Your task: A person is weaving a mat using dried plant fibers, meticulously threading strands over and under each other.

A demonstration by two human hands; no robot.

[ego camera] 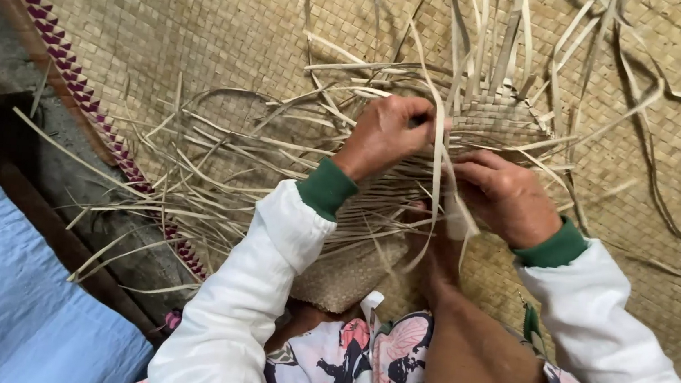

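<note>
Two hands work a half-woven pale straw piece [490, 118]: the left hand [386, 134] pinches strands taut; beside it, the right hand [504, 193] curls closed around one flat strip [440, 155].

a half-woven pale straw piece [486, 118] is lying at upper centre, loose strips [217, 197] fanning out leftward.

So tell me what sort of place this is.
Probably a home or small craft workspace for weaving, done seated on the floor. A large woven mat covers the ground, loose pale strips lie scattered, and both hands work a half-woven piece.
</note>
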